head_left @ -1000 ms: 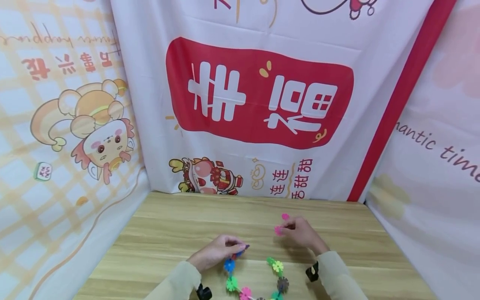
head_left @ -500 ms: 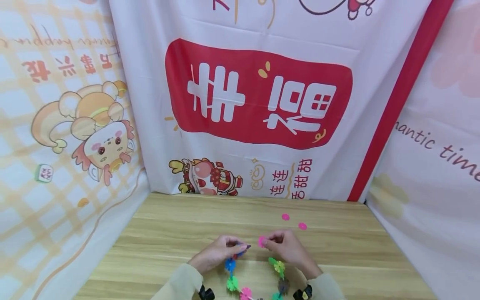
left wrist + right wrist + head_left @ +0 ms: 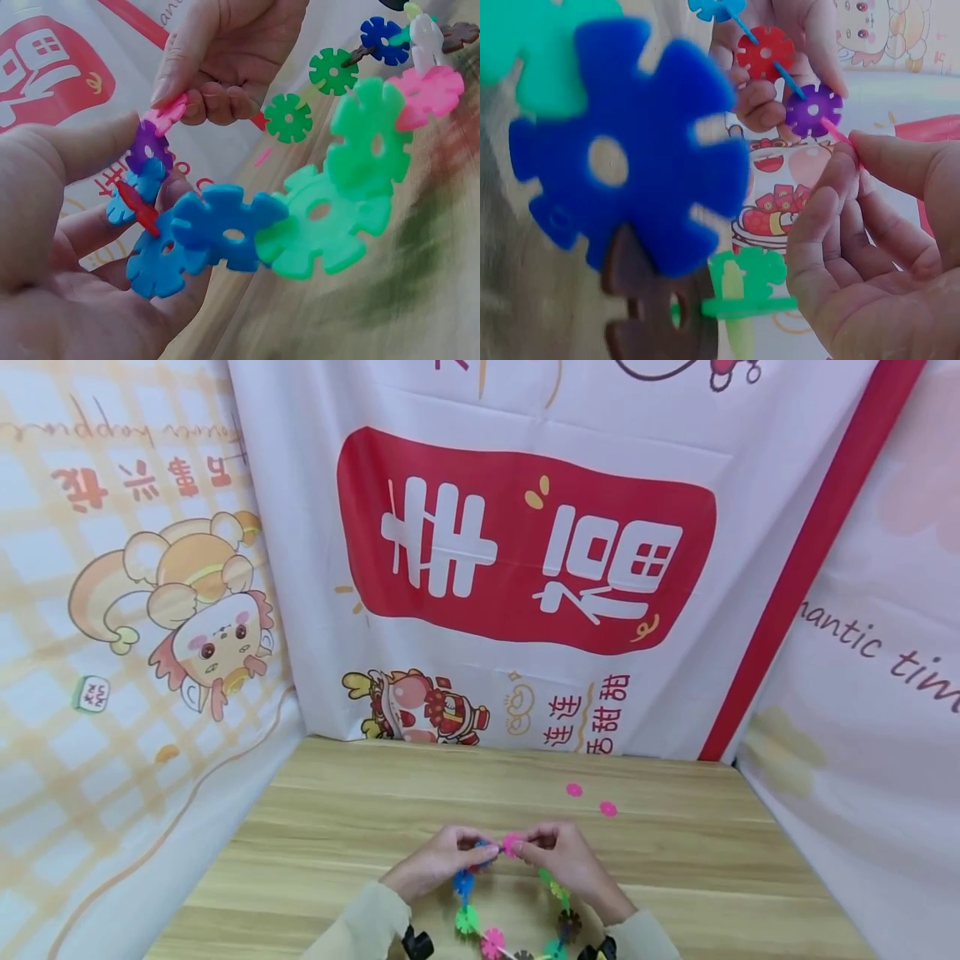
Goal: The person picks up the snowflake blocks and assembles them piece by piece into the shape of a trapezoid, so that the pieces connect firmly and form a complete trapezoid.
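Note:
My left hand [image 3: 429,865] pinches the purple notched plastic disc [image 3: 801,122] at one end of a chain of interlocking flower-shaped discs. Between thumb and fingertips, my right hand [image 3: 567,862] holds a pink disc [image 3: 166,115], whose edge meets the purple one at a notch. From the left hand the chain runs through light blue, red and blue discs [image 3: 232,214] to green discs [image 3: 330,244], then curves round below both hands. Its other end, with a bright green disc [image 3: 546,877], lies close under the right hand.
Two loose pink discs, one nearer [image 3: 608,809] and one farther [image 3: 573,790], lie flat on the wooden table [image 3: 360,793] beyond the right hand. A printed cloth [image 3: 525,693] hangs at the table's back edge, with more cloth at both sides.
My right hand has picked up a pink disc from the far right and brought it left and nearer, against the purple disc. The left hand has stayed almost in place.

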{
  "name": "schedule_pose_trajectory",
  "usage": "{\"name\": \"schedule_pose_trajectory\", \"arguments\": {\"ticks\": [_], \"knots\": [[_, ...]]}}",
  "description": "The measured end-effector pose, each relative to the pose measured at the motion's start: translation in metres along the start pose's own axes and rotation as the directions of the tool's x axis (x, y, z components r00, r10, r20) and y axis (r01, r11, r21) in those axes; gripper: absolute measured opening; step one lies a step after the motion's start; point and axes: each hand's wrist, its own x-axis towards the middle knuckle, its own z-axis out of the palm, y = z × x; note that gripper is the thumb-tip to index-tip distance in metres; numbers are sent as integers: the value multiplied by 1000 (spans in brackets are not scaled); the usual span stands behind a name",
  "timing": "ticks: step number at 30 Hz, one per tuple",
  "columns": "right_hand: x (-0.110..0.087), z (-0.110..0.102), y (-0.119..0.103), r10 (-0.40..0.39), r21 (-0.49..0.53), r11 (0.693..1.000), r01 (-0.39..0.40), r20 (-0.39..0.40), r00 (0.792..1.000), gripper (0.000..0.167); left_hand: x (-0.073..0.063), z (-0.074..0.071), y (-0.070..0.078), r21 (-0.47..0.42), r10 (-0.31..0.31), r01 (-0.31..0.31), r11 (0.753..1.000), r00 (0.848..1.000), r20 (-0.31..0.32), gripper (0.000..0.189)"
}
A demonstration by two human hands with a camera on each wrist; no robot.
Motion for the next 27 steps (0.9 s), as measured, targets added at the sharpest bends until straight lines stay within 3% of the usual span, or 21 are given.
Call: {"name": "schedule_pose_trajectory", "arguments": {"ticks": [8,11,16,21,27], "knots": [[-5,7,-3,1,85,996,2,-31,1000,18,1,4,0,33,44,-43,999,999,-31,26],[-4,6,-3,-5,87,996,7,-24,1000,19,0,1,1,63,32,-30,998,999,-26,26],[-2,0,-2,-39,16,999,38,57,998,15,9,1,2,102,-3,5,995,1000,-17,30],[3,-7,-4,-45,-23,999,48,149,988,14,17,4,5,101,23,-22,995,1000,-11,27],[10,-30,1,-81,-125,987,103,169,982,20,20,6,4,105,-1,1,994,1000,0,23]]}}
